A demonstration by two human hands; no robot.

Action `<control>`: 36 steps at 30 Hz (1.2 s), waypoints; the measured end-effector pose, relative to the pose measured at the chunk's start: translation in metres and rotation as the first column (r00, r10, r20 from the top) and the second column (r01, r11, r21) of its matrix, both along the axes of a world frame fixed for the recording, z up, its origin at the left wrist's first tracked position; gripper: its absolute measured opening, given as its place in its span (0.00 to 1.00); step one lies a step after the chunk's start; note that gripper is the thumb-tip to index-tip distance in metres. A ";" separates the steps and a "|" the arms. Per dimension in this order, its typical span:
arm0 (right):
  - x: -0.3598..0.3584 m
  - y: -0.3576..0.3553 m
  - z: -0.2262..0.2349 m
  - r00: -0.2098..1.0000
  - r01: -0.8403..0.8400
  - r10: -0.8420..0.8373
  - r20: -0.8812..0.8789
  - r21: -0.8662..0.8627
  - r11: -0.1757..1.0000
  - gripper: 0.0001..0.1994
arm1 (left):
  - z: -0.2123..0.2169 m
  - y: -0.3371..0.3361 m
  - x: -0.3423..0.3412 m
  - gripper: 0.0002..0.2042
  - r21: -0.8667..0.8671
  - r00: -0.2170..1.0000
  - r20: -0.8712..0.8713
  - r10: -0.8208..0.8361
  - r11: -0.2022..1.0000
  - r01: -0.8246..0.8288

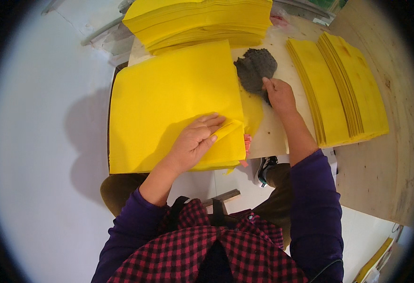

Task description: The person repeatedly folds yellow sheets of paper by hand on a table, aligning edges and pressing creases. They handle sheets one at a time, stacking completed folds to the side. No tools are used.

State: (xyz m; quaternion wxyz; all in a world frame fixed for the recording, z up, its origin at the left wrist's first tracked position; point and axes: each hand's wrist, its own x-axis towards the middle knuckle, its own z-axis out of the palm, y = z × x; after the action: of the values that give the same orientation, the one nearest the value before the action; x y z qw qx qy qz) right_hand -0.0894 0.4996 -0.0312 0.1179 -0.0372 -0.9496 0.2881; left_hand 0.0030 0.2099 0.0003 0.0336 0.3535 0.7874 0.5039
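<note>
A wide stack of yellow sheets (169,80), paper or thin fabric, lies before me on the table. My left hand (195,139) rests on its near right part, thumb and fingers closed around a raised yellow fold (228,130). To the right of the stack is a dark grey ragged-edged piece (255,68), soft-looking; whether it is cloth or putty I cannot tell. At its near right edge my right hand (281,95) is closed, fingertips pinching or pressing it. Pink-red strips (247,144) stick out beside the stack's near right corner.
A thick pile of folded yellow sheets (197,23) stands at the far side. Two more yellow bundles (353,85) lie on the wooden table (272,137) at the right. A pale wooden board (376,174) borders that side. Below are my knees and a wooden bar (226,197).
</note>
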 end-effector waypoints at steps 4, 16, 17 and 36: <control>0.025 -0.002 0.019 0.990 -0.116 0.084 -0.116 -0.315 0.942 0.04 | -0.001 -0.001 0.000 0.11 -0.004 1.000 -0.015 0.006 1.000 -0.006; 0.108 -0.042 0.051 0.743 -0.489 0.664 0.082 -0.612 0.622 0.09 | 0.001 0.002 0.001 0.06 0.034 0.999 -0.027 0.022 0.999 -0.021; 0.108 -0.044 0.050 0.748 -0.435 0.649 0.139 -0.636 0.637 0.09 | 0.002 0.002 0.000 0.06 0.035 1.000 -0.024 0.020 0.999 -0.019; 0.100 -0.053 0.057 0.766 -0.562 0.640 -0.055 -0.541 0.626 0.05 | 0.005 -0.003 0.002 0.13 -0.026 0.996 0.086 -0.004 1.000 0.006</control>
State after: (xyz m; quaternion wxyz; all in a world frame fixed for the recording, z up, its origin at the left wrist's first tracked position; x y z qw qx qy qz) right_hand 0.0105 0.4470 0.0260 -0.0683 0.2311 -0.7953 0.5562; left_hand 0.0052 0.2070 0.0052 0.0733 0.3329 0.7908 0.5083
